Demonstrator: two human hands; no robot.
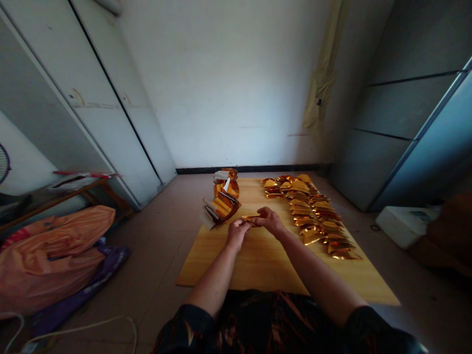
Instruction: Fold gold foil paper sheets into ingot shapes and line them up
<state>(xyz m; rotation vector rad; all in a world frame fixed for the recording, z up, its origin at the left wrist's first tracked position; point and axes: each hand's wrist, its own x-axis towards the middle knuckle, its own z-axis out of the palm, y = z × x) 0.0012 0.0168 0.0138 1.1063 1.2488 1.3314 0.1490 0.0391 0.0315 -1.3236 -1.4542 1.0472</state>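
Here we have a small folded strip of shiny gold foil [250, 220] being worked right between the two hands, up above the middle of the board, its creased metallic face throwing off orange-gold glints. The left hand [236, 233] is gripping the strip's left end, fingers bunched together and pinching the foil, while the right hand [271, 221] is reaching in from the other side, its fingers [262, 213] pressed close together and closing on the right end. Beneath them, a pale yellow wooden board [236, 265] is lying flat on the beige tiled floor [155, 255]. To the right, dozens of folded gold foil pieces [313, 211] are running in overlapping rows along the board, and at the far left corner a loose heap of gold foil sheets with white paper strips [223, 201] is sitting. Further out, an orange plastic sack [51, 260] is slumping against a purple cloth [84, 285] near white wardrobe doors [110, 113], and a white box [405, 226] is sitting by a grey cabinet [401, 123] on the right.
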